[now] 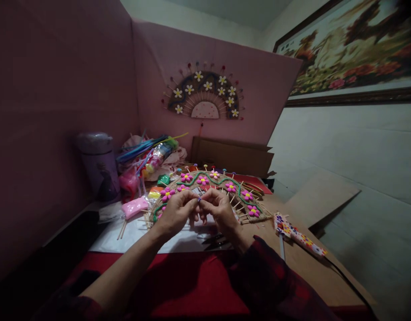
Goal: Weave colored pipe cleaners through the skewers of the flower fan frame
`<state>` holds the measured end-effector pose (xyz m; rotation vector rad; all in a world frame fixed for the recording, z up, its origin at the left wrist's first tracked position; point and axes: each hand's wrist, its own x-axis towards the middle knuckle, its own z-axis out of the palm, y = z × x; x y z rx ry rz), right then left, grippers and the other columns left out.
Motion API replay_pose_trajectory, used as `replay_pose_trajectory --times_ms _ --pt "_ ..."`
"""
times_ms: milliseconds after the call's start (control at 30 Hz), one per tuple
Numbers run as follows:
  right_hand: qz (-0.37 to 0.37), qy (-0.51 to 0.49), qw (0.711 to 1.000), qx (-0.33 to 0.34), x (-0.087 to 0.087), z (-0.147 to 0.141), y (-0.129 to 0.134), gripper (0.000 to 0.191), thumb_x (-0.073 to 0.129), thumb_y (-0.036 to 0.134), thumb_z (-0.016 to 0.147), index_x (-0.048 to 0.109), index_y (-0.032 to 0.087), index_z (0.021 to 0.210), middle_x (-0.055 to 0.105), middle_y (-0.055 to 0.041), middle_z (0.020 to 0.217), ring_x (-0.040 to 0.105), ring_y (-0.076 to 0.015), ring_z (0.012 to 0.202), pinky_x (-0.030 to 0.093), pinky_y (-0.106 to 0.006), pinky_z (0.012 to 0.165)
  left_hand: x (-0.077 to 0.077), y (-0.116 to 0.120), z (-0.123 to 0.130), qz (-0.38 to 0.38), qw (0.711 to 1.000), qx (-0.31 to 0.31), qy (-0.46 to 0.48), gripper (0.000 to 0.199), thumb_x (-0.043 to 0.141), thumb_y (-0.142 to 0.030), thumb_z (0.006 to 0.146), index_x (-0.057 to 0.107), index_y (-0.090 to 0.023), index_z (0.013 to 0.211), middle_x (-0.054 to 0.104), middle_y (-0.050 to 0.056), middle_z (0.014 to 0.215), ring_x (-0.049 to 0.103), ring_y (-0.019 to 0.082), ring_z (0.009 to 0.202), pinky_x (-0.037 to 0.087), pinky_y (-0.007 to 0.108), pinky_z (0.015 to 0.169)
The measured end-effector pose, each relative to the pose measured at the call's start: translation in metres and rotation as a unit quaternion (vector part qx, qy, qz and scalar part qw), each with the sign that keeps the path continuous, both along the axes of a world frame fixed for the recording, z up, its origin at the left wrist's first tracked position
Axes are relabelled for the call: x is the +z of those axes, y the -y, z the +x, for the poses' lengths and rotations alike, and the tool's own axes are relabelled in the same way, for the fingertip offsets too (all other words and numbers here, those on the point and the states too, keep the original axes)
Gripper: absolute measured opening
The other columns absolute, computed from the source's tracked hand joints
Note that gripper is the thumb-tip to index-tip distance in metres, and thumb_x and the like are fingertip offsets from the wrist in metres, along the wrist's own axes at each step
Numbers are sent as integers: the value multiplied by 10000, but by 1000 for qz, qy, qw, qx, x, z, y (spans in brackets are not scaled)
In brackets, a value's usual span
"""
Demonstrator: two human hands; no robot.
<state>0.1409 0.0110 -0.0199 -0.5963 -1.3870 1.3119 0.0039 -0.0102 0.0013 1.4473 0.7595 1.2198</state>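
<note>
My left hand (180,209) and my right hand (220,208) meet at the centre, thumbs and forefingers pinched together on a tiny bluish-purple piece (199,199). Just behind them lies a fan-shaped craft (192,182) of sticks and brown cord, with pink flowers, a green wavy line and coloured balls along its top edge. My hands hide its lower middle. Dark-handled scissors (217,243) rest on the white sheet beneath my right hand.
A purple tumbler (100,171), a pink clay packet (134,207) and a pile of coloured materials (152,156) are on the left. A flowered glue gun (299,236) with a cord lies right. Another fan (207,91) hangs on the pink panel (259,89).
</note>
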Motion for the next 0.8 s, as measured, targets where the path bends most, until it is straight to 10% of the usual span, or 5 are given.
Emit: replay_pose_trajectory --times_ms 400,800 --pt "35 9 999 -35 2 -2 2 225 660 318 717 480 184 721 597 45 540 512 -88 358 403 -200 328 -5 -4 1 -44 996 -32 77 228 631 -324 710 550 -118 763 583 2 549 552 116 438 460 238 404" --pt "107 133 976 -137 -8 -8 5 114 555 295 798 535 185 817 608 -4 699 563 -114 574 468 -232 514 -17 -11 5 -34 992 117 36 244 619 -364 683 525 -144 636 505 -54 420 418 66 270 337 171 246"
